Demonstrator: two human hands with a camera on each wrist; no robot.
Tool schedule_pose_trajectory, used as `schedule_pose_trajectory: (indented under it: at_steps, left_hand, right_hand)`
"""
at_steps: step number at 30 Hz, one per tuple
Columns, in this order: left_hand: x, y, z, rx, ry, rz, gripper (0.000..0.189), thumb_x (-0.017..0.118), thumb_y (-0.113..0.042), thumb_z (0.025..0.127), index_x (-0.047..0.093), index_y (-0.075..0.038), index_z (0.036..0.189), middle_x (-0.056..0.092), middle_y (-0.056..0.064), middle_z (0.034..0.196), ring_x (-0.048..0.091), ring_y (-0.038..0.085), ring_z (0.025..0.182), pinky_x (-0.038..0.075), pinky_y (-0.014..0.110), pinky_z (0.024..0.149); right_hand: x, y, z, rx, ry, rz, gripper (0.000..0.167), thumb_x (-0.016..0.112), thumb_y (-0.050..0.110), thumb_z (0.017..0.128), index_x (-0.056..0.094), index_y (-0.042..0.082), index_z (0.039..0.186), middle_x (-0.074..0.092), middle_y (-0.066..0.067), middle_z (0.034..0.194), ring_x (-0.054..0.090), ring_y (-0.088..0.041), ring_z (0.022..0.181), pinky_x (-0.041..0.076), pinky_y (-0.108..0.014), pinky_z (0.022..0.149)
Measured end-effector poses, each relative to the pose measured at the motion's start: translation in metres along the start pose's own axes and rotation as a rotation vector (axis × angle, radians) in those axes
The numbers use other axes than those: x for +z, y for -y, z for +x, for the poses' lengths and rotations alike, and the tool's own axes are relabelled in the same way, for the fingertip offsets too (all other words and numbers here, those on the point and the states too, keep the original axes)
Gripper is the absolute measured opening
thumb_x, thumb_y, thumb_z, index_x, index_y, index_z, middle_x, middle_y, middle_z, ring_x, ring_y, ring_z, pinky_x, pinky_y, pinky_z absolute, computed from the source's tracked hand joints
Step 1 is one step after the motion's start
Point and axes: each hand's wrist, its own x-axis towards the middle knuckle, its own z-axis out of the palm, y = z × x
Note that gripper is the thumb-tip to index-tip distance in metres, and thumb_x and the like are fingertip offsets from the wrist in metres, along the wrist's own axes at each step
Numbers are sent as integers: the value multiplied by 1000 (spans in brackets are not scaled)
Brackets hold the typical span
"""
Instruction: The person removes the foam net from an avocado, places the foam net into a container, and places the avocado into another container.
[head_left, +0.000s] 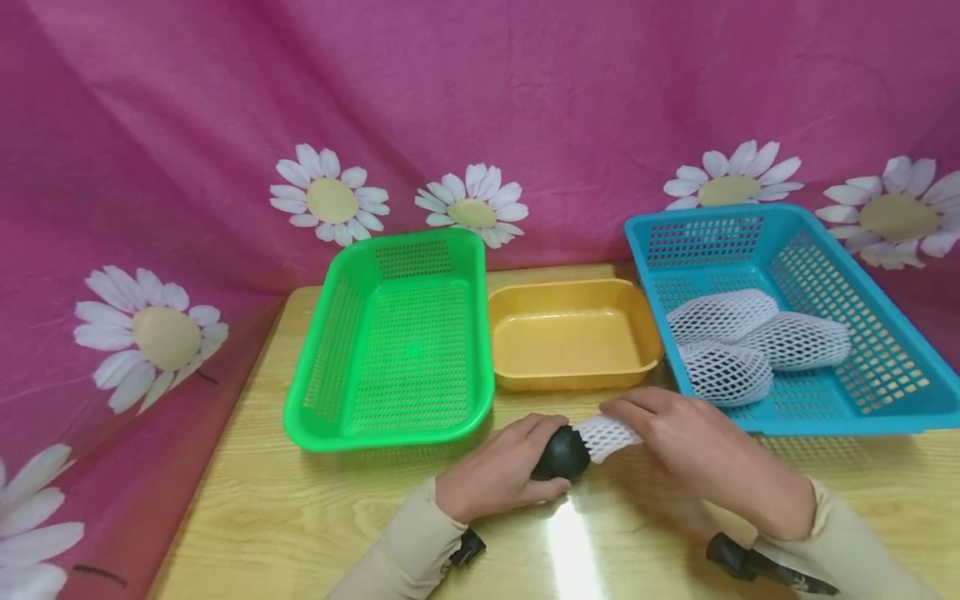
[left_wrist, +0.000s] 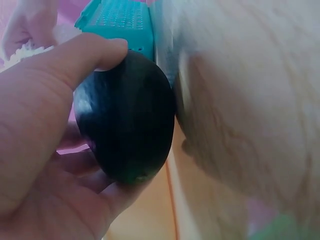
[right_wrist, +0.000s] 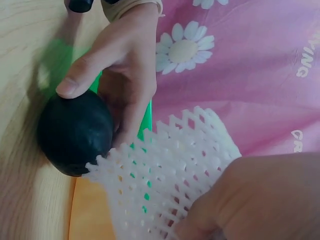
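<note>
A smooth, blackish, egg-shaped fruit [left_wrist: 127,117] lies in my left hand [head_left: 506,467], with the thumb on one side and the fingers round the other. Its exact kind is hard to tell. In the head view the fruit is low over the wooden table, in front of the yellow basin. White foam netting [right_wrist: 170,170], an open-mesh sleeve, meets the fruit's right end. My right hand [head_left: 690,454] pinches the far part of this sleeve. In the right wrist view most of the fruit is bare, and the sleeve's jagged edge touches its side. The right fingertips are partly hidden.
A green basket [head_left: 480,417] stands at the left and a yellow basin [head_left: 573,379] in the middle. At the right, a blue basket [head_left: 885,283] holds several netted items [head_left: 798,340]. A pink flowered cloth [head_left: 570,100] hangs behind the table [head_left: 255,517].
</note>
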Motion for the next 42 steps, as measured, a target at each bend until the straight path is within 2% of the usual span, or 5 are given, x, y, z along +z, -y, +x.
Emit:
schedule_pose_trajectory:
  at_steps: [10,15,23,37,42]
  left_hand:
    - [1,-1,1,33,-34,74,60,74,-40,94,53,-5,138,66,11,130,67,15,104,58,20,85]
    - [0,-2,2,41,-23,117,64,73,-40,94,53,-3,142,66,12,133,68,15,106,58,22,87]
    - [0,-5,2,28,-9,163,67,71,-42,96,49,-3,147,65,11,134,69,17,109,59,27,92]
    - [1,-4,0,51,-30,115,66,73,-41,95,50,-5,145,65,9,127,67,14,101,57,22,89]
    - [1,-4,0,31,-17,115,68,73,-42,95,48,-5,147,64,10,133,68,18,112,57,26,97]
  right_hand:
    - [-8,-4,15,14,-33,63,61,79,-15,66,71,8,122,74,-7,112,75,-25,96,64,-41,75]
    - [-10,-5,24,1,-66,72,56,81,-13,70,70,7,122,75,-7,111,75,-25,96,64,-42,77]
    - [-15,-8,41,24,-15,54,45,81,-4,80,68,5,123,75,-7,110,75,-23,90,64,-39,73]
    - [-15,-13,74,139,8,50,41,81,1,84,64,2,122,73,-10,100,68,-22,77,63,-38,68]
    - [-8,-22,89,129,5,17,30,78,1,85,63,3,111,70,-9,88,65,-22,68,59,-38,59]
